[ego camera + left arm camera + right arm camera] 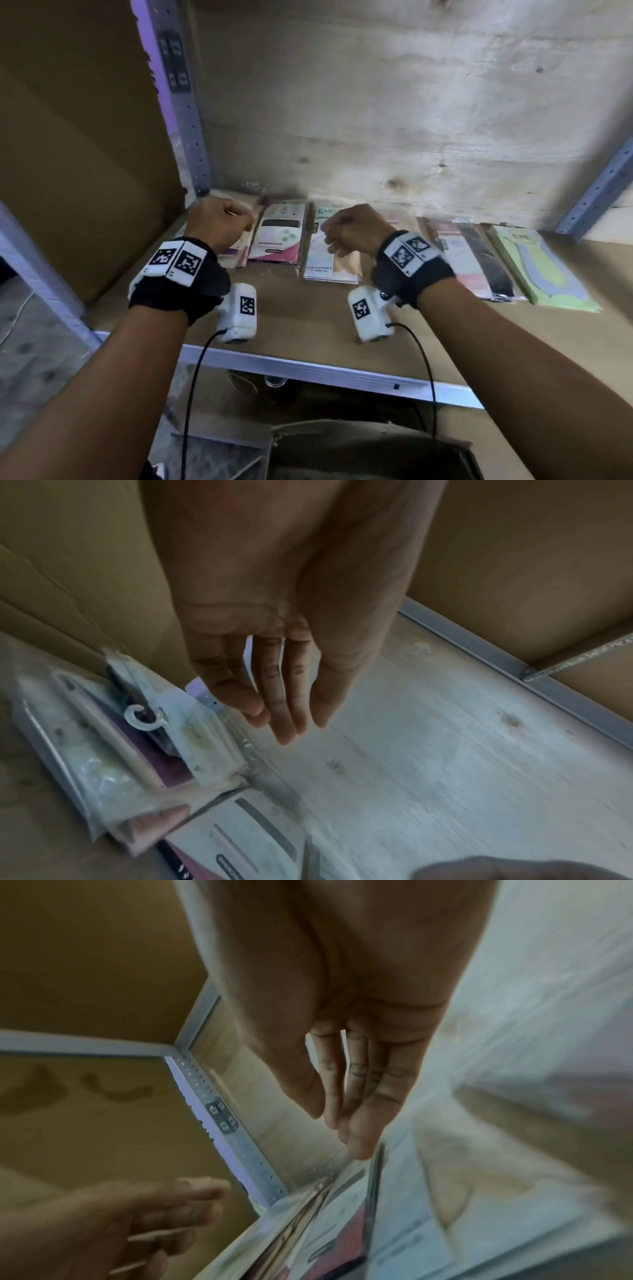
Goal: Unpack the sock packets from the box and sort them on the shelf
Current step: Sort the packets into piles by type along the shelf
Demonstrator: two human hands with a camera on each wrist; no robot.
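Where blur falls, sock packets (277,233) unreadable

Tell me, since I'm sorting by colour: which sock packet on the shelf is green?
The green packet at the row's far right end; the others are pink, white or black.

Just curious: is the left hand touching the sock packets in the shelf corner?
Apart. The left wrist view shows the left hand with straight fingers above the sock packets, bare gap between.

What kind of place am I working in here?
Probably a stockroom or warehouse: a slotted metal rack post, a bare plywood shelf holding retail sock packets in a row, and cardboard beside it.
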